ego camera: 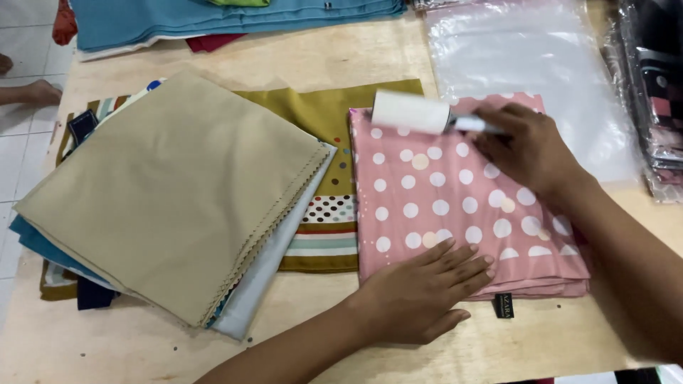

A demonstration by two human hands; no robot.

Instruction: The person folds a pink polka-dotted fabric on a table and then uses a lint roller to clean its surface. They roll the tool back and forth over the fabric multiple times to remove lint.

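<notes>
A folded pink cloth with white polka dots point(441, 192) lies on the wooden table point(341, 57). My left hand point(420, 291) presses flat on its near edge, fingers spread. My right hand point(526, 149) grips the handle of a white lint roller point(413, 112), whose roll rests on the cloth's far edge. A small dark label point(503, 305) sticks out from the cloth's near side.
A stack of folded fabrics topped by a beige one point(171, 192) sits to the left, over an olive patterned cloth point(327, 107). Clear plastic bags point(533, 64) lie at the back right, packed items point(658, 99) at the far right, blue fabric point(213, 18) at the back.
</notes>
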